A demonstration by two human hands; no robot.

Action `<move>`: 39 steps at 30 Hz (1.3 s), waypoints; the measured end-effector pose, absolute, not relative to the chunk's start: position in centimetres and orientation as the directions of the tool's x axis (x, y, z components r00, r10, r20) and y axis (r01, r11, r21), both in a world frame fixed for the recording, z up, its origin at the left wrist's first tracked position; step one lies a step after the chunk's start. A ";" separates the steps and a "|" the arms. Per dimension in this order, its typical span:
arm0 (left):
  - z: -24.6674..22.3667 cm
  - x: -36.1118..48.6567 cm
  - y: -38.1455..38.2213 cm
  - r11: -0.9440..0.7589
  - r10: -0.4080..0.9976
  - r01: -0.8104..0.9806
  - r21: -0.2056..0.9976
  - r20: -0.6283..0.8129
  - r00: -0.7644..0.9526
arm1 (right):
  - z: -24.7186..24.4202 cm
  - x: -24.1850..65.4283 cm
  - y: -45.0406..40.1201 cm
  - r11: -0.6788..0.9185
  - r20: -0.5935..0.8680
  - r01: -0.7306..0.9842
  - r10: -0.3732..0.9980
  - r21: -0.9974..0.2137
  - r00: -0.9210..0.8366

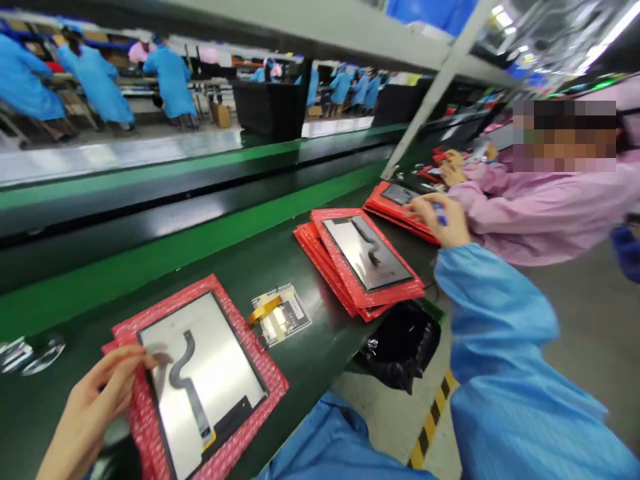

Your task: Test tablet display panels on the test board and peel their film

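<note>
My left hand (103, 393) is at the left edge of a tablet display panel (220, 347), thumb and fingers pinched together at its upper left corner; whatever they pinch is too small to make out. The panel lies silver back up, a dark ribbon cable (186, 377) across it, on red bubble-wrap sheets (265, 363). My right hand (447, 220) is raised at the far right, fingers curled, with something blue at a finger. Below it, partly covered, is a red stack (400, 210) with a dark panel on top. Any object in its fingertips is unclear.
A second panel (367, 253) lies on a red bubble-wrap stack mid-bench. Nearer is a small circuit part (283, 313) with an orange flex cable. A black bag (405, 343) hangs at the bench edge. Clear plastic pieces (33, 353) lie left. A co-worker in pink (540, 207) works at right.
</note>
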State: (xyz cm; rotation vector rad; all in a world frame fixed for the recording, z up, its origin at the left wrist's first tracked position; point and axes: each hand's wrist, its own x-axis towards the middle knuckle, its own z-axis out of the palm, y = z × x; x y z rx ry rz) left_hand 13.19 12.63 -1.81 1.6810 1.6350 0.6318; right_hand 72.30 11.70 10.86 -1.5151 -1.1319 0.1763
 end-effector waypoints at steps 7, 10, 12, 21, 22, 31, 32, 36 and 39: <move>-0.2 14.8 12.1 0.142 0.989 0.915 0.377 -0.014 -0.148 | 4.9 51.4 7.3 0.233 0.263 0.216 0.956 -0.948 0.126; -0.6 14.9 12.4 0.102 0.995 0.929 0.356 -0.043 -0.093 | 0.7 43.0 5.8 0.029 0.005 0.197 0.993 -0.980 -0.121; -0.8 15.0 12.5 0.100 0.994 0.927 0.361 -0.077 -0.078 | -1.4 39.4 5.4 -0.047 -0.091 0.198 0.971 -0.979 -0.220; -0.9 15.5 12.3 0.110 0.993 0.925 0.363 -0.079 -0.086 | -3.9 36.1 4.4 0.166 0.042 0.465 0.963 -0.869 -0.266; -0.9 15.5 12.3 0.111 0.993 0.925 0.363 -0.085 -0.086 | -3.9 36.1 4.3 0.172 0.042 0.472 0.961 -0.864 -0.273; -1.0 15.4 12.2 0.116 0.991 0.930 0.349 -0.103 -0.085 | -4.3 36.4 4.2 0.141 0.056 0.408 0.975 -0.902 -0.213; -0.9 15.5 12.2 0.115 0.992 0.932 0.344 -0.092 -0.089 | -4.1 36.7 4.2 0.106 0.051 0.372 0.986 -0.922 -0.156; -0.7 16.4 12.1 0.016 0.999 0.946 0.325 0.027 -0.027 | -2.1 39.4 5.8 0.183 0.199 0.274 0.980 -0.944 0.029; -0.7 17.7 12.3 -0.172 0.985 0.937 0.304 0.055 0.163 | -0.6 42.9 8.4 0.286 0.358 0.393 0.926 -0.874 0.122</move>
